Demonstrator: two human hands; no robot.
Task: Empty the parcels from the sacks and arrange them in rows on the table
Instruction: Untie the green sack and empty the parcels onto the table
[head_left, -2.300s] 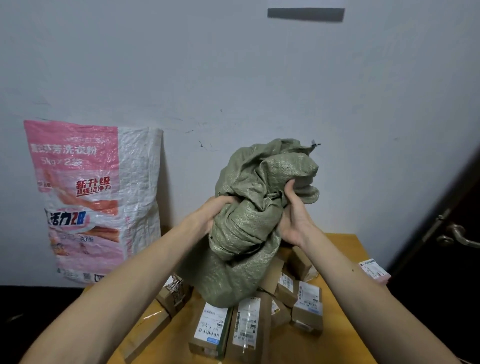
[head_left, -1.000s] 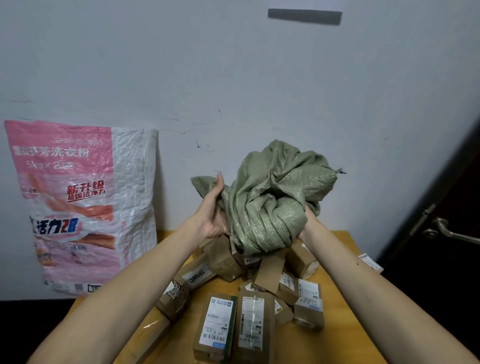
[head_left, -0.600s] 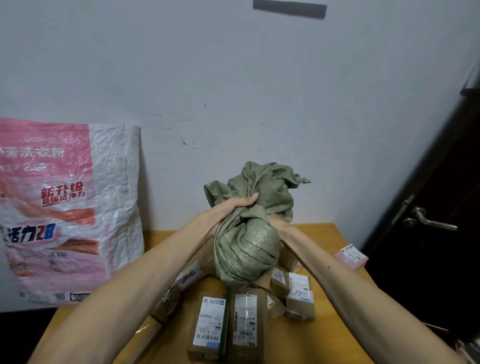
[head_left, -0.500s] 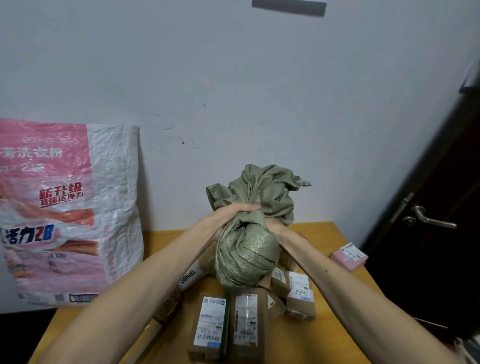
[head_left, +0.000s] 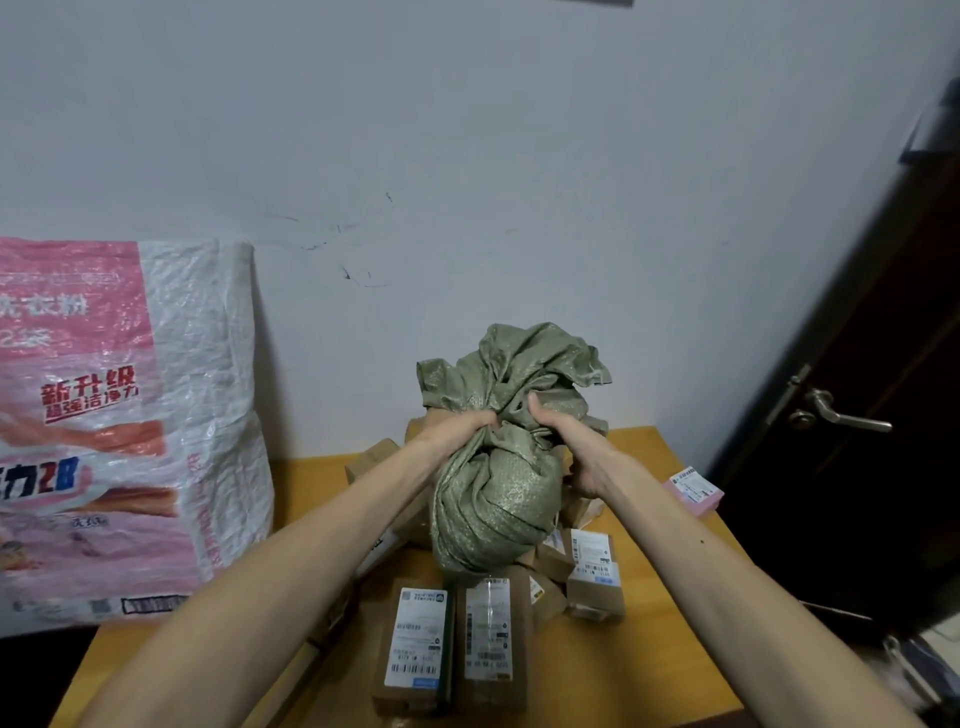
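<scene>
- Right now both hands grip the green sack (head_left: 493, 499), bunched into a tight wad above the parcel pile at mid tabletop (head_left: 644, 670).
- Left hand (head_left: 462, 428) clenched on the sack's gathered neck from the left; fingers curl into the fabric.
- Right hand (head_left: 566, 441) clenched on the same neck from the right, thumb up against the cloth; w/ the left hand nearly touching it at the pinch.
- Loose sack mouth flares up above the hands; rounded lower bulge hangs below, resting on or just over the parcels – can't tell which.
- Brown parcels (head_left: 597, 582) lie jumbled under & around the sack, no neat rows.
- Two long boxes w/ white labels sit side by side at the near edge: left one (head_left: 415, 644), right one (head_left: 491, 639), touching.
- Pink parcel (head_left: 693, 491) sits apart at the tabletop's right edge.
- Big pink-and-white printed sack (head_left: 124, 426) stands upright at the left, leaning on the wall (head_left: 467, 156).
- Dark door w/ a metal handle (head_left: 836, 415) at right.
</scene>
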